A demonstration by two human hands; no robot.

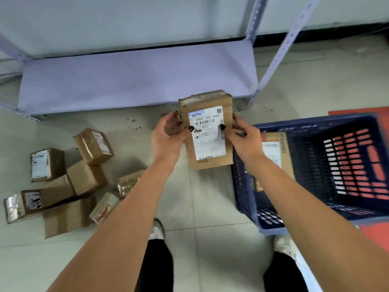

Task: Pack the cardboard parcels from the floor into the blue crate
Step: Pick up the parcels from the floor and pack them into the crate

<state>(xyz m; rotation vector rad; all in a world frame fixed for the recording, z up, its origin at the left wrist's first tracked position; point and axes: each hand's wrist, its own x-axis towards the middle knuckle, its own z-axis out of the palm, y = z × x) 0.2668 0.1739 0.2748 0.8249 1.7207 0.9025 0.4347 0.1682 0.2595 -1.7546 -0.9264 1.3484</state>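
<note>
A flat cardboard parcel (207, 131) with a white shipping label is held up in the air at the centre of the view. My left hand (168, 138) grips its left edge and my right hand (245, 140) grips its right edge, thumbs on the label. The blue crate (315, 173) stands on the floor to the right, just beside the held parcel. One labelled parcel (275, 152) lies inside the crate at its left side, partly hidden by my right forearm. Several more cardboard parcels (63, 182) lie in a loose heap on the floor at the left.
A low pale-purple metal shelf (136, 79) with perforated uprights runs along the back. An orange-red mat (376, 232) lies under the crate. My feet (156, 230) stand on the tiled floor between the heap and the crate.
</note>
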